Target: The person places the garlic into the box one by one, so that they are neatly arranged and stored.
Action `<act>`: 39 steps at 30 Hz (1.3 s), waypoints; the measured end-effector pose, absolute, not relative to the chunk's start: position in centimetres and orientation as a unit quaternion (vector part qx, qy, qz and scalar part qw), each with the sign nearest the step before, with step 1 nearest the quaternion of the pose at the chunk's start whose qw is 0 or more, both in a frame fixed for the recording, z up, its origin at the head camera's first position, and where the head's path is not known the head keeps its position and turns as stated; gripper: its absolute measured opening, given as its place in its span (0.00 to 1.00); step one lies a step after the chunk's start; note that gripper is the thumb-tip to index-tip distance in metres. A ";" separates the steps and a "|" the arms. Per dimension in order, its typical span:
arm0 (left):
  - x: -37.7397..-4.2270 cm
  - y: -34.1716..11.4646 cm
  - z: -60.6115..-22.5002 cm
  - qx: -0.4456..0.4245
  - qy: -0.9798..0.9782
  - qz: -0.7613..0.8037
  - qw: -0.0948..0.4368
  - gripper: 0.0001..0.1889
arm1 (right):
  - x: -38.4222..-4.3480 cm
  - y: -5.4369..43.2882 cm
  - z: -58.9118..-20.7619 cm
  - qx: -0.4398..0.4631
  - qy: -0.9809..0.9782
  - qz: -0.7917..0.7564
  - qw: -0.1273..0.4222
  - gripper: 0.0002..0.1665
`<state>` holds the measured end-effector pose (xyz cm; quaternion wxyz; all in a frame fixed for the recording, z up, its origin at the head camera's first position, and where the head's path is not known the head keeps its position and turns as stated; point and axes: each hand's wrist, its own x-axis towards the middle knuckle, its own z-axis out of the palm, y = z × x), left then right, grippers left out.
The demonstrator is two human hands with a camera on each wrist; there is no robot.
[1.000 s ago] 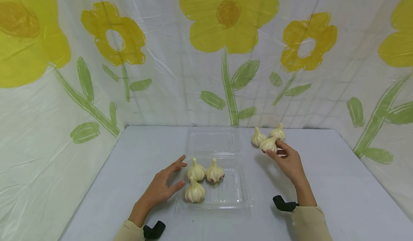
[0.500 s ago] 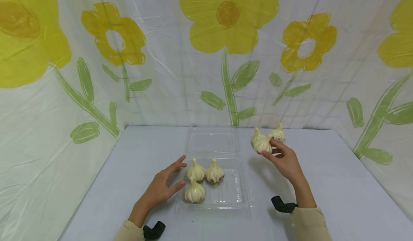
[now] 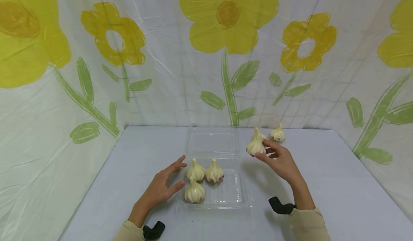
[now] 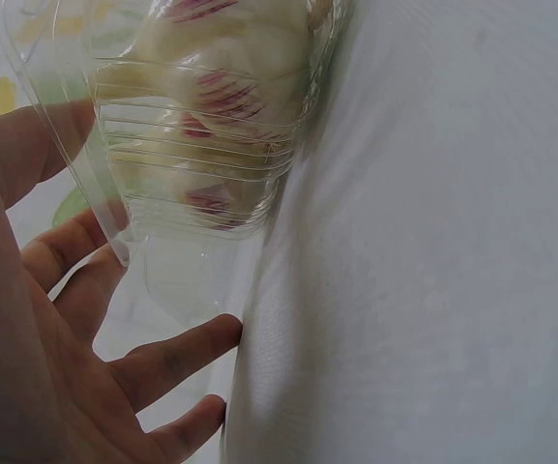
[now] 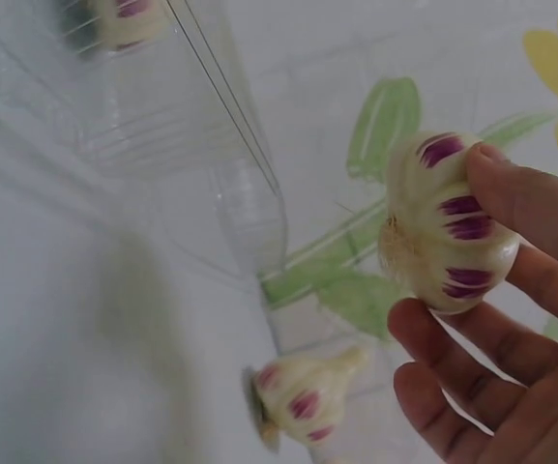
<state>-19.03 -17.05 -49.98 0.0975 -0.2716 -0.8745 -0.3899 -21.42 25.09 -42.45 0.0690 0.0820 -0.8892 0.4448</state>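
Observation:
My right hand (image 3: 280, 162) pinches a garlic bulb (image 3: 255, 148) between thumb and fingers, raised above the table right of the clear plastic clamshell box (image 3: 243, 187). In the right wrist view, that bulb (image 5: 453, 222) shows purple streaks and its root end. Another garlic bulb (image 3: 257, 131) is mostly hidden behind it, and a third bulb (image 3: 277, 133) stands at the back right. Inside the box's left half sit three bulbs, among them the front bulb (image 3: 195, 192). My left hand (image 3: 159, 185), fingers spread, rests against the box's left side; the left wrist view shows fingers (image 4: 85, 290) at its rim.
The box's lid (image 3: 213, 142) lies folded back behind its base on the white table (image 3: 129, 162). A white sheet (image 3: 161, 90) painted with yellow flowers hangs behind the table. Each wrist bears a black mount, such as the right one (image 3: 281, 206).
My right hand has carried its garlic bulb leftward, away from the back right bulb and across in front of the other one. My left hand and the box have stayed put.

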 end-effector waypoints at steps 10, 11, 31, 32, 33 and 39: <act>-19.0 -17.1 -50.1 -0.273 -0.875 -0.388 0.099 0.42 | -20.9 24.3 -42.2 0.118 -0.882 0.450 0.075 0.34; -19.0 -17.1 -50.1 -0.273 -0.874 -0.388 0.100 0.42 | -20.9 24.2 -42.2 0.121 -0.881 0.450 0.075 0.34; -19.0 -17.0 -50.0 -0.272 -0.874 -0.391 0.097 0.41 | -20.1 21.5 -42.0 0.226 -0.866 0.444 0.029 0.27; -19.0 -17.0 -50.0 -0.272 -0.874 -0.391 0.097 0.41 | -20.1 21.3 -42.1 0.237 -0.863 0.444 0.027 0.27; -19.0 -17.0 -50.0 -0.271 -0.874 -0.391 0.097 0.41 | -20.0 21.1 -42.2 0.248 -0.861 0.444 0.023 0.26; -19.0 -17.0 -49.9 -0.268 -0.875 -0.390 0.096 0.42 | -19.8 19.8 -42.4 0.291 -0.846 0.446 -0.009 0.25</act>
